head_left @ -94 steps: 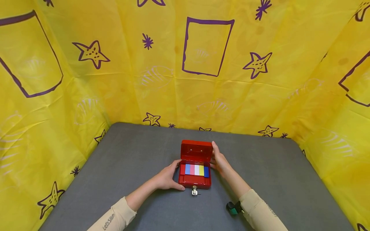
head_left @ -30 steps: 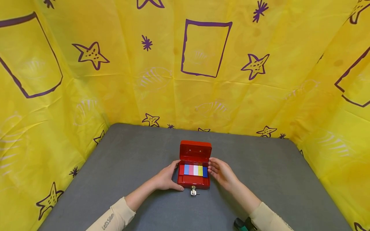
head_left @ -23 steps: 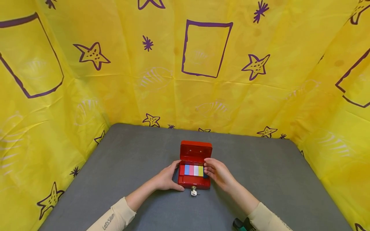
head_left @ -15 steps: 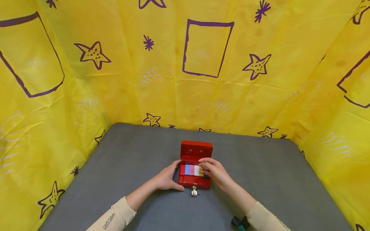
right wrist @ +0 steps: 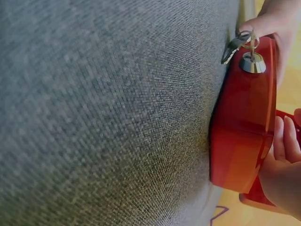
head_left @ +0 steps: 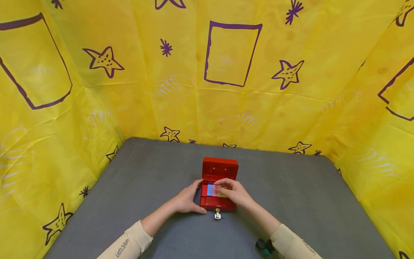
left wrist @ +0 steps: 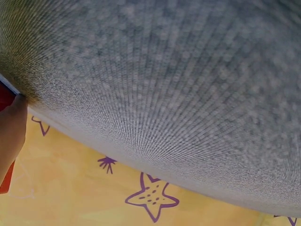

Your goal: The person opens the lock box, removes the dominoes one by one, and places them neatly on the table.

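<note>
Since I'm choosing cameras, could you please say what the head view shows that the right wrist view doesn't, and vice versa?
Only head: coloured strips inside the red box, and both sleeves. Only right wrist: the box's outer wall on the person's right. Both: the box, its lock with keys, the left hand and the right hand.

My left sleeve (head_left: 130, 240) says "Let's Slim".
The letters (head_left: 122, 248) are dark and go along the cloth, a bit blurry. My right sleeve (head_left: 292, 242) has letters too, but they are too small for me to read.
</note>
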A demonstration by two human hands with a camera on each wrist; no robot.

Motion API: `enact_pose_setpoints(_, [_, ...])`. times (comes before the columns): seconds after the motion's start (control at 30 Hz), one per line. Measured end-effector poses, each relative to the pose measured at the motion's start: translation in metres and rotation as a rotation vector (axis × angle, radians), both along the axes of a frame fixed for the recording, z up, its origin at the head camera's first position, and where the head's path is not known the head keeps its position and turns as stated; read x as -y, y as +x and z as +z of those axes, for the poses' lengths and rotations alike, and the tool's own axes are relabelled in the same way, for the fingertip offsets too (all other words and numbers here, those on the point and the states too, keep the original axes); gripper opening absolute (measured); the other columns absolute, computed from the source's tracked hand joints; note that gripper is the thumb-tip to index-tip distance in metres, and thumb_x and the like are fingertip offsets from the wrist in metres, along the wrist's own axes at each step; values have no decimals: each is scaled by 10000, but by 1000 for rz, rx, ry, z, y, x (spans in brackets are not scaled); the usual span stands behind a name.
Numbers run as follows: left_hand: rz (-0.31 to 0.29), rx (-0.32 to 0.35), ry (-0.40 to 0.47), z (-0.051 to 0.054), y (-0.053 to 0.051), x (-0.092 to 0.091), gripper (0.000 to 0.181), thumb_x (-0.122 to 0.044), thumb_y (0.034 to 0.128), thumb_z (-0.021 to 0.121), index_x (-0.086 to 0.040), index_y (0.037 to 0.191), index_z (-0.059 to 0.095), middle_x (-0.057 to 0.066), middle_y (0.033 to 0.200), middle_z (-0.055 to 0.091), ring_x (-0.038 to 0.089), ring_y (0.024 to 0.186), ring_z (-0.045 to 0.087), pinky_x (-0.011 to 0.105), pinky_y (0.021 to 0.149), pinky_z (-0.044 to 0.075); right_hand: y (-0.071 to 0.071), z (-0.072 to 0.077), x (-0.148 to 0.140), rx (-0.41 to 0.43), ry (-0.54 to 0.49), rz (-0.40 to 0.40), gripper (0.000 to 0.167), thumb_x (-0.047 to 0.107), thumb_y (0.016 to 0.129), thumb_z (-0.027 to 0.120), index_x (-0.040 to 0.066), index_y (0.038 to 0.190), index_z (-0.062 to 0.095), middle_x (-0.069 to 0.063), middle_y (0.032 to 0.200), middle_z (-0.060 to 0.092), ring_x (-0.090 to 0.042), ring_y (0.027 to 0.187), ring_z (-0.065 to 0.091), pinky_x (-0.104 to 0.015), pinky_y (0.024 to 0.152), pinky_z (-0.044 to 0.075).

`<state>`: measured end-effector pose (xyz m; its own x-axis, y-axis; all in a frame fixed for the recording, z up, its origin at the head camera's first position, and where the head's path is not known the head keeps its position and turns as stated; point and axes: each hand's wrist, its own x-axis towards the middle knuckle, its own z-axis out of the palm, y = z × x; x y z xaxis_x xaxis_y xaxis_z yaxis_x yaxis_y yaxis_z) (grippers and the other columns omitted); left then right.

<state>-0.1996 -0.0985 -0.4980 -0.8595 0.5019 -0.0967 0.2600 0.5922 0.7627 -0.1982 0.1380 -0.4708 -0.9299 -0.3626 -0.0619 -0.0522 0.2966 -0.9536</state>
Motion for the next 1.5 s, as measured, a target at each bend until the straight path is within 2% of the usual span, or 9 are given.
enact_pose_setpoints(0.23, [-5,-9,1,-1,0,-1,1022,-357,706,867,-77,1479,259,143,1465,412,326,1304,415,553,1039,381,-2,-2,5,-106,159,-4,233,207,925,655,109,1133,693,-14,1088,682,-211,973,604,-371,830,502])
enact_pose_setpoints(0.4, [-20,-53,15,0,0,-1,1037,-335,686,888,-34,1465,273,160,1428,452,316,1286,446,527,1052,370,-1,-6,9,-204,202,33,217,172,920,657,102,1121,698,-27,1086,690,-226,980,634,-433,876,522])
enact_pose_setpoints(0.5, [-24,-72,25,1,1,-1,1041,-311,678,895,-3,1457,277,176,1409,468,321,1273,461,522,1048,372,-1,-8,12,-280,223,75,225,134,919,648,76,1132,688,-46,1110,681,-226,998,640,-441,910,516])
enact_pose_setpoints(0.7, [-28,-80,19,2,2,0,1033,-310,683,889,-2,1457,278,170,1397,479,313,1257,474,512,1045,378,1,-10,16,-436,358,181,289,160,917,644,74,1193,649,-35,1174,646,-196,1038,591,-413,924,494])
enact_pose_setpoints(0.83, [-29,-85,20,2,2,-1,1032,-307,681,891,-1,1455,281,171,1393,482,321,1251,479,521,1042,378,3,-10,19,-484,395,249,320,189,933,633,60,1225,623,-58,1212,620,-200,1057,566,-412,942,482])
enact_pose_setpoints(1.1, [-32,-89,15,3,3,0,1038,-309,680,894,2,1457,280,170,1390,480,324,1231,489,522,1027,390,4,-11,21,-481,395,295,347,215,966,597,36,1263,605,-101,1263,603,-241,1168,543,-436,1012,440])
enact_pose_setpoints(1.5, [-32,-88,20,3,2,-1,1031,-305,680,893,-1,1455,286,171,1395,475,328,1239,483,532,1029,383,3,-14,21,-419,477,341,478,375,1001,512,94,1386,541,-70,1416,524,-248,1361,408,-467,1105,325])
